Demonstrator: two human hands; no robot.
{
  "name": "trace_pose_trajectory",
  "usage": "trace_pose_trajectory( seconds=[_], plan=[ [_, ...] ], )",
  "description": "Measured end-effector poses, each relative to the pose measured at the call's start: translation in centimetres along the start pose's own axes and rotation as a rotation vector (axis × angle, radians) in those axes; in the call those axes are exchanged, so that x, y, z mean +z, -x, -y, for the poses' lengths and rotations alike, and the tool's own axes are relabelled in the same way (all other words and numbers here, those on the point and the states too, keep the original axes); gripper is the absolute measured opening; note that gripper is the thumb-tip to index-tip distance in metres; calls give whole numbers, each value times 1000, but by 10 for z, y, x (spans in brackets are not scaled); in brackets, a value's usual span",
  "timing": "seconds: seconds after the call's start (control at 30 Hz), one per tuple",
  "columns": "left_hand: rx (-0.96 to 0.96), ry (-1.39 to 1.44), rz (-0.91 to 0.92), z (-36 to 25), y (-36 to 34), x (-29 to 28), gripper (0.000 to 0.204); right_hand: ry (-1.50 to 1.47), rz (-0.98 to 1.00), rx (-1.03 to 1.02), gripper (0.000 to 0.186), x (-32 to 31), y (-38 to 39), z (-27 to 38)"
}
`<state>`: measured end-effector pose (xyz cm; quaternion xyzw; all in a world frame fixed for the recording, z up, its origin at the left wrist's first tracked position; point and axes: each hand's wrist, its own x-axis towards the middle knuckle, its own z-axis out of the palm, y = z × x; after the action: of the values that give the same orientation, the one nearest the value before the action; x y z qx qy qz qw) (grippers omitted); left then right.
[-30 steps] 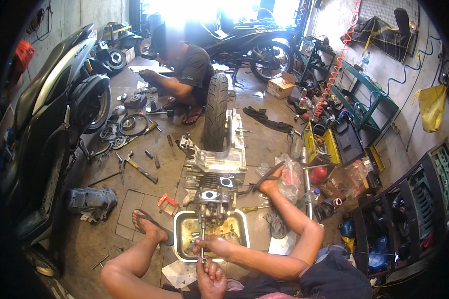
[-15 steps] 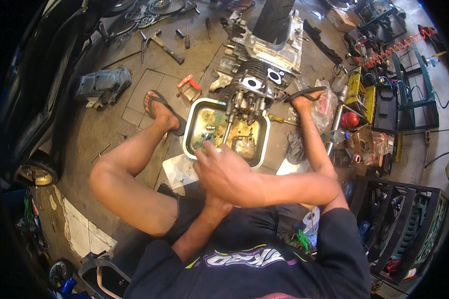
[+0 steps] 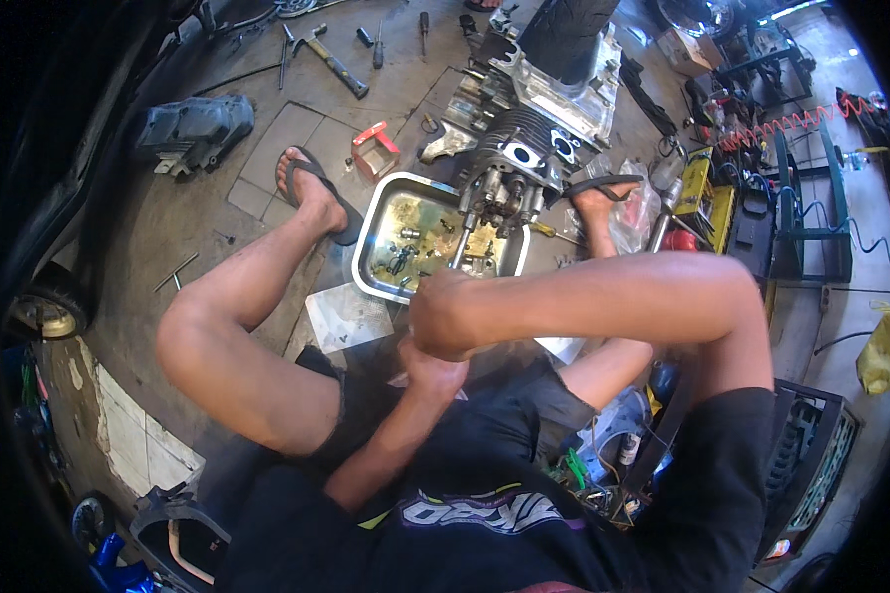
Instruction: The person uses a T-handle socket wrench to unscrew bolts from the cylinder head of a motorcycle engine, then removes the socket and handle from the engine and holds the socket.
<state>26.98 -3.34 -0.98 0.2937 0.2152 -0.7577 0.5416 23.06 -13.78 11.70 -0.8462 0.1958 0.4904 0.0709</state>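
Note:
My right hand (image 3: 443, 311) is closed around the lower end of a long steel tool (image 3: 461, 245), whose shaft runs up to the front of the engine (image 3: 520, 148). Just below it, my left hand (image 3: 430, 364) is closed, partly covered by the right; what it grips is hidden. Under the engine sits a metal tray (image 3: 368, 232) holding oily liquid and several small parts. A white sheet (image 3: 346, 321) lies in front of the tray.
Bare legs in sandals (image 3: 242, 371) flank the work. A red box (image 3: 374, 153), a grey housing (image 3: 196, 138), a hammer (image 3: 336, 74) and screwdrivers lie on the floor. At right are a yellow toolbox (image 3: 702, 198), a red coiled hose (image 3: 791, 122) and a tool rack (image 3: 811, 465).
The view has tilted down, putting the co-worker mostly out of frame. My right hand has moved over the left, and its forearm and elbow have risen across the view.

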Motion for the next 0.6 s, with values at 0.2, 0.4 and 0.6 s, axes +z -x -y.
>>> trace_pose_trajectory(
  seconds=[0.2, 0.4, 0.6],
  plan=[
    [110, 205, 250, -8, -57, 15, 29, -228, 166, -205, 19, -2, -20, -16],
    [170, 478, 372, -37, -66, 14, 44, -377, 98, -174, 16, 6, -22, -18],
    [263, 141, 668, -75, -44, 56, 51, -874, -536, 99, 21, 45, 0, 2]
  ],
)
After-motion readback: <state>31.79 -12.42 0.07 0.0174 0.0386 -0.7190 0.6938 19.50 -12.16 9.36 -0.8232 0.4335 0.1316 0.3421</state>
